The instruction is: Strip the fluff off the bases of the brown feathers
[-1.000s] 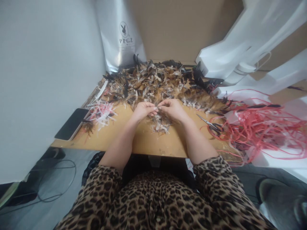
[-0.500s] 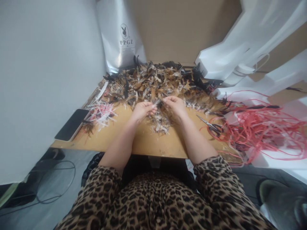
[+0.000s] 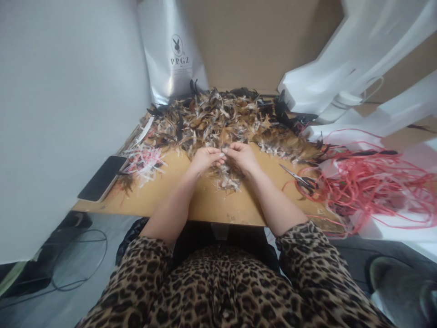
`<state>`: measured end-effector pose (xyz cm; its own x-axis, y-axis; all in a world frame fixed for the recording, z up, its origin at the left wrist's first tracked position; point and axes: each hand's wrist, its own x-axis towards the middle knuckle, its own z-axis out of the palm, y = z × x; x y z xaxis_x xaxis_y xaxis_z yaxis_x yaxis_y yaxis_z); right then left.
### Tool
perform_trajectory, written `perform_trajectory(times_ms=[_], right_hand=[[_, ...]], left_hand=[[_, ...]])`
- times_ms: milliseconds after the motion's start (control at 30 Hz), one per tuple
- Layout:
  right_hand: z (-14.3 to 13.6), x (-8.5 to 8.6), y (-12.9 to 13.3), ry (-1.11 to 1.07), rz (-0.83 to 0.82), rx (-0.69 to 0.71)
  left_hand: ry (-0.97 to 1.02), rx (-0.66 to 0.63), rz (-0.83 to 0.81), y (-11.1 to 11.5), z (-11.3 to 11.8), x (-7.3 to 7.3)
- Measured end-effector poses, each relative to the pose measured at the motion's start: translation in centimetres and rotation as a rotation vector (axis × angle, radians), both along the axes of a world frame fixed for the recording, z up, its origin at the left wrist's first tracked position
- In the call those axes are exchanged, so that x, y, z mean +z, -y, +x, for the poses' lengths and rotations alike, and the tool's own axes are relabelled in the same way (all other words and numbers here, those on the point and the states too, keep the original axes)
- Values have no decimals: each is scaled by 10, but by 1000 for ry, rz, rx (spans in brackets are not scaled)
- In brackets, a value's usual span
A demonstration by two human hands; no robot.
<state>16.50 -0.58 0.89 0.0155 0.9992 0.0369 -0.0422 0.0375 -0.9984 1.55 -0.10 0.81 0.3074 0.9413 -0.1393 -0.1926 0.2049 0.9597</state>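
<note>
Head view: tan tabletop [image 3: 211, 202] under brown feathers [image 3: 218, 114], beside white panel [image 3: 68, 114].

Lit softly over the table [image 3: 136, 200], with glare on the bag [image 3: 169, 77] at its far left and deep shadow beneath. Looks hazy throughout, softening the feathers [image 3: 208, 118] on it and smearing the cords [image 3: 358, 182] to the table's right.

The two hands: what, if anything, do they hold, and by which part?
The left hand and right hand seem to pinch a small feather together; which part they grip cannot be told.
</note>
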Motion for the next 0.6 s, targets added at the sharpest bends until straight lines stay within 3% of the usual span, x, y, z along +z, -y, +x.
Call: perform_trajectory(times_ms=[233,367,500,600], right_hand=[[2,0,-2,10,33,20],[15,5,-7,30,66,-86],[34,4,-12,285,103,-145],[44,3,-11,561,44,-43]], left_hand=[[-13,2,10,-2,-1,-3],[69,91,15,-5,-6,1],[149,182,36,-9,-10,3],[155,189,28,-9,-11,3]])
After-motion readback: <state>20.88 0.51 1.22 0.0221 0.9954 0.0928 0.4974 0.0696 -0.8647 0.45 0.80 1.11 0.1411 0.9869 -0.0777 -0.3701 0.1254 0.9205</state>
